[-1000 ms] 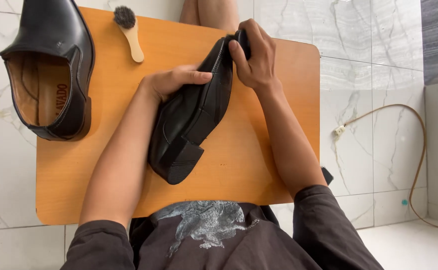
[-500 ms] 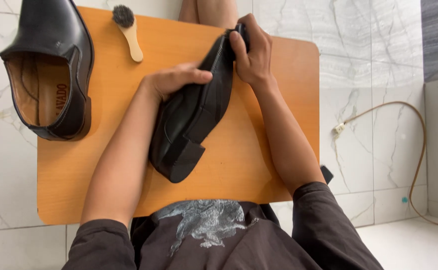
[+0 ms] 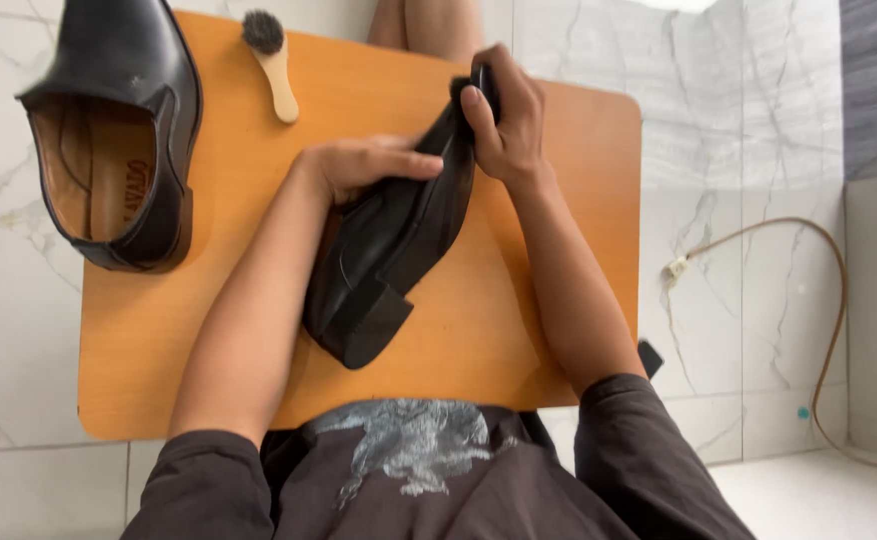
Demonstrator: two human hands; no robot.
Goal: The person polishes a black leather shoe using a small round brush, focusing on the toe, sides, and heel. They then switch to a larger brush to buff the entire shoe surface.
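A black leather shoe (image 3: 398, 240) lies on its side on the orange wooden table (image 3: 208, 350), heel toward me and toe pointing away. My left hand (image 3: 368, 160) lies over its upper and grips it. My right hand (image 3: 506, 125) is closed at the toe, pressing a small dark brush (image 3: 458, 90) against the leather. Most of that brush is hidden by my fingers.
The second black shoe (image 3: 118, 130) stands upright at the table's far left corner, its tan lining showing. A wooden-handled brush (image 3: 273, 65) lies at the far edge. A cable (image 3: 758, 240) runs over the marble floor on the right. My legs are under the table.
My right hand has shifted a little along the toe with the dark brush. The shoe and my left hand have stayed almost where they were.
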